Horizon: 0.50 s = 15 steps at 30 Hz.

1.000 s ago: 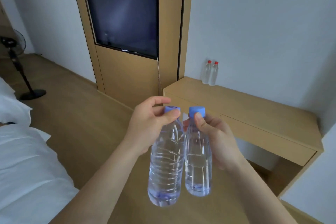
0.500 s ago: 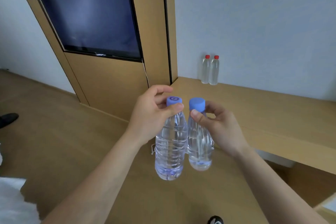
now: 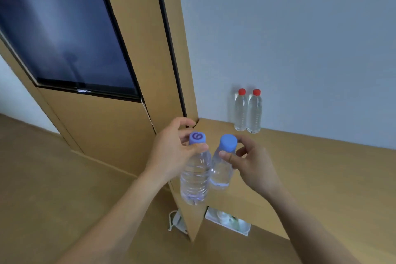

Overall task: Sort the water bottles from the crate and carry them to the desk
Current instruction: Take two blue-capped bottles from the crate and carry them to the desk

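A pale grey wall (image 3: 300, 28) fills the upper right of the frame. A tall wooden panel (image 3: 139, 38) takes the upper left, with a dark television screen (image 3: 60, 28) set into it. Wood-toned floor (image 3: 42, 178) spreads across the lower left, and the light wooden desk (image 3: 321, 178) runs from the centre to the right edge, flush against the wall. Two forearms reach in from the bottom. In the centre, the left hand (image 3: 169, 154) pinches the neck of a purple-capped bottle (image 3: 195, 180), and the right hand (image 3: 252, 165) pinches the neck of a blue-capped bottle (image 3: 220, 171). Both bottles hang upright, side by side, at the desk's left corner. Two red-capped bottles (image 3: 247, 111) stand touching at the back of the desk, against the wall. A white object (image 3: 231, 221), too unclear to identify, lies on the floor beneath.
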Motion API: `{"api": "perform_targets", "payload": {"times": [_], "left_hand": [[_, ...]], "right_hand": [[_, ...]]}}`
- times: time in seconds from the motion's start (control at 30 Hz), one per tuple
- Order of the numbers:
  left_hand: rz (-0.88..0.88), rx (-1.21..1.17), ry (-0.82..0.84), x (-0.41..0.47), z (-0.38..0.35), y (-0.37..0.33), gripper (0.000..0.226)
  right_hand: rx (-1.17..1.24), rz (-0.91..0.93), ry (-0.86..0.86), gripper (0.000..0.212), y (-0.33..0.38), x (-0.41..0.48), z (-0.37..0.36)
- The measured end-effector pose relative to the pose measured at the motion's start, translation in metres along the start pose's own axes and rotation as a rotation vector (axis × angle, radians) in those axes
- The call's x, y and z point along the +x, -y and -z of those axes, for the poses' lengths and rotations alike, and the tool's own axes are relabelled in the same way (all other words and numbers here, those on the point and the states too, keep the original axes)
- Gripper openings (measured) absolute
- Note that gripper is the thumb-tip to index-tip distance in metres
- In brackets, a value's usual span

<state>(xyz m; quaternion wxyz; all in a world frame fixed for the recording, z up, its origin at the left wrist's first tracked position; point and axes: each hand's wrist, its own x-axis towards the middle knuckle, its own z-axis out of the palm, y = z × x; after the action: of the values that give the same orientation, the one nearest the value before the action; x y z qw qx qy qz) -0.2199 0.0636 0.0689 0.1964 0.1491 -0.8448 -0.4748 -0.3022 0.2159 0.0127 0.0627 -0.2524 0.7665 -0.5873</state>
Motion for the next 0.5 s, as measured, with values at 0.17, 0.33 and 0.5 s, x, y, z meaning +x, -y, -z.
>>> {"api": "perform_targets", "payload": {"times": [0.17, 0.33, 0.5], "left_hand": [[0.076, 0.024, 0.176, 0.111, -0.044, 0.042, 0.051], [0.034, 0.017, 0.338, 0.216, -0.095, 0.084, 0.05], [-0.013, 0.013, 0.406, 0.303, -0.133, 0.106, 0.048]], "right_hand": [[-0.081, -0.128, -0.081, 0.026, -0.054, 0.078, 0.004], [-0.144, -0.273, -0.249, 0.022, -0.104, 0.157, 0.006], [-0.16, -0.43, -0.403, 0.024, -0.139, 0.224, 0.003]]}}
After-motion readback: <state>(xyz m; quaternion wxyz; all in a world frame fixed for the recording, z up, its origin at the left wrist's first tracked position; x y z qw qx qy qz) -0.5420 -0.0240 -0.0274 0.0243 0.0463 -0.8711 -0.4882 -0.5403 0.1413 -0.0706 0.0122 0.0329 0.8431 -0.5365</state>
